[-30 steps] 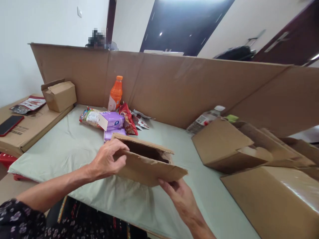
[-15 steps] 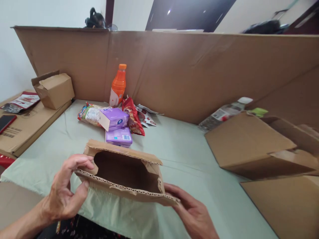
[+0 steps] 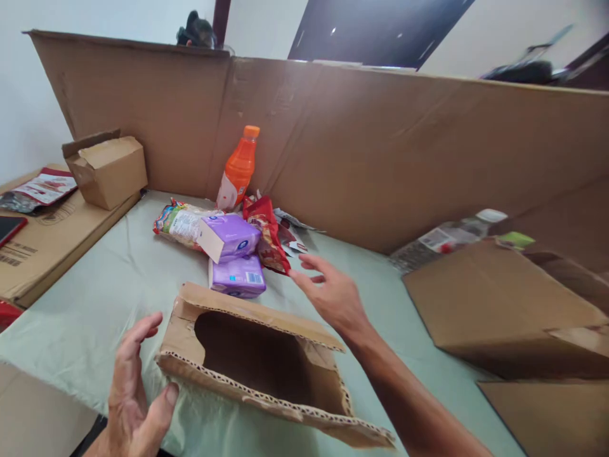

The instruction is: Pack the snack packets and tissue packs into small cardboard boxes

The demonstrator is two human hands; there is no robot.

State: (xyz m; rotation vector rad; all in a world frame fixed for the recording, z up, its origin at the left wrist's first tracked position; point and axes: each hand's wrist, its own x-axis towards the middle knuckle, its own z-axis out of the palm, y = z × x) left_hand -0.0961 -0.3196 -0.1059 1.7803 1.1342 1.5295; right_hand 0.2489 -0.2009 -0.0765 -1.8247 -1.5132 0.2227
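An open brown cardboard box [image 3: 266, 387] with torn top edges lies on the pale green cloth [image 3: 95, 285], its opening facing me. My left hand [image 3: 136, 397] is beside the box's left end, fingers spread, thumb near its corner, holding nothing. My right hand [image 3: 330, 292] reaches out over the box with fingers apart, close to the red snack packet [image 3: 266, 238] and two purple tissue packs [image 3: 231, 238]. An orange drink bottle [image 3: 238, 168] stands behind them.
A tall cardboard wall [image 3: 380, 152] rings the back of the table. A small closed box [image 3: 107, 170] sits on flat cardboard at left, near a phone [image 3: 7, 227]. Folded boxes [image 3: 499, 304] and a lying water bottle [image 3: 447, 240] are on the right.
Both hands let go of the cardboard box, which now rests on the cloth. My right hand moved forward toward the packets; my left hand opened beside the box.
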